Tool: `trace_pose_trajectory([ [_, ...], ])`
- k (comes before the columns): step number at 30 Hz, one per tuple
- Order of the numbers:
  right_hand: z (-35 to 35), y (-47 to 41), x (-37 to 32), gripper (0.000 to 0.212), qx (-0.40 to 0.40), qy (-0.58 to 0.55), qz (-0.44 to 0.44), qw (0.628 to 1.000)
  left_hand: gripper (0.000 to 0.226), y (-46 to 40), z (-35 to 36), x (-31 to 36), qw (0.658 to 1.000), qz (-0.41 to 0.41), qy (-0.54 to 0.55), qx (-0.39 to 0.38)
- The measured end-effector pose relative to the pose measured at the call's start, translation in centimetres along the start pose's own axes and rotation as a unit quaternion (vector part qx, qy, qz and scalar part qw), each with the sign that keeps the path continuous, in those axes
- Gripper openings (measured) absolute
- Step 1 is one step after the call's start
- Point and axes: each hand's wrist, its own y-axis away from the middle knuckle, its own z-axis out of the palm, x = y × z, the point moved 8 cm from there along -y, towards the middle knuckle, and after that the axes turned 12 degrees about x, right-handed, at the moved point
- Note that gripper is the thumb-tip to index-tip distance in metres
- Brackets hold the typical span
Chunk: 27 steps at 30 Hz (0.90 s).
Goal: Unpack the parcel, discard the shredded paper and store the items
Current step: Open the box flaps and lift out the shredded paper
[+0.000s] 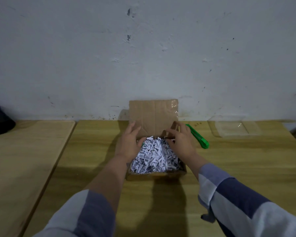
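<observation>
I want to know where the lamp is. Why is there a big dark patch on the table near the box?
Head view: the patch is shadow cast on the wooden table, lying in front of the cardboard box and left of the left hand, so light likely comes from behind and right; the clear plastic tray looks faint, the corners soft.

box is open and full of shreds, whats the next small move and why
Probably scoop up a handful of the shredded paper: the cardboard box has its lid up, shreds hide any items, and both the left hand and right hand hover open over it.
</observation>
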Motion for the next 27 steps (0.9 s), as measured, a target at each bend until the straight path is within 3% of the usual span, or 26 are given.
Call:
trace_pose_trajectory([
  [3, -0.3, 2.2, -1.3, 0.035, 0.005, 0.007, -0.018, 1.000, 0.050, 1.6, -0.5, 0.5, 0.999, 0.045, 0.018, -0.017],
  [6, 0.6, 3.7, -2.2, 0.039, -0.076, -0.057, -0.006, 0.995, 0.057, 2.8, -0.2, 0.8, 0.995, 0.067, 0.015, -0.078],
  [12, 2.7, 4.9, -2.3, 0.089, -0.230, -0.015, 0.026, 0.973, 0.096, 3.5, 1.6, 0.1, 0.979, 0.050, -0.026, -0.196],
  [19, 5.0, 3.8, -1.9, 0.111, -0.314, 0.030, 0.014, 0.949, 0.106, 2.3, 4.0, 0.6, 0.954, 0.115, -0.122, -0.246],
  [23, 6.0, 3.4, -2.2, 0.105, -0.336, 0.066, 0.002, 0.939, 0.111, 2.0, 5.2, 0.3, 0.933, 0.128, -0.186, -0.280],
  [27, 6.9, 3.1, -2.5, 0.085, -0.333, 0.114, -0.043, 0.935, 0.115, 2.0, 6.5, 0.1, 0.922, 0.123, -0.223, -0.291],
])
